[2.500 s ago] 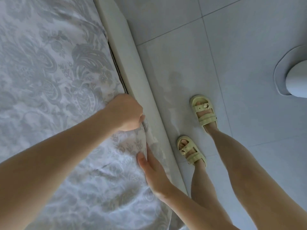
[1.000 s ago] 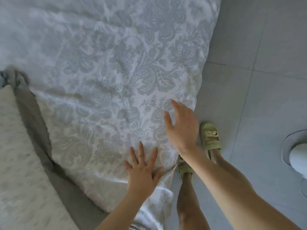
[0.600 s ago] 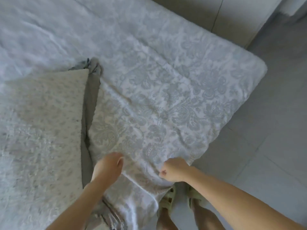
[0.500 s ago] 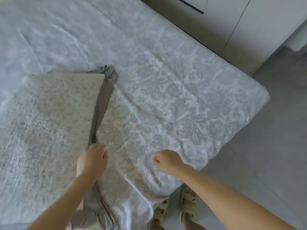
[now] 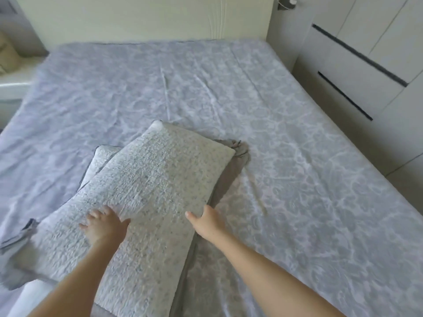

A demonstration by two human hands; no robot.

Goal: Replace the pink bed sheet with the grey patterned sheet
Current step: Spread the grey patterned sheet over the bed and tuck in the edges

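The grey patterned sheet lies spread over the whole mattress, with creases across its middle. Two speckled white pillows are stacked on it near me, the top pillow lying diagonally over the lower pillow. My left hand rests on the top pillow with its fingers spread and pressing into the cover. At that pillow's right edge is my right hand, thumb on top and fingers hidden down the side, holding the edge.
A plain grey cloth sticks out from under the pillows. The cream headboard stands at the far end. White wardrobe drawers line the right side, with a strip of floor beside the bed. A white nightstand is at the left.
The view rose from the sheet's near corner to the whole bed. Both hands left the sheet and moved up and left onto the top pillow.
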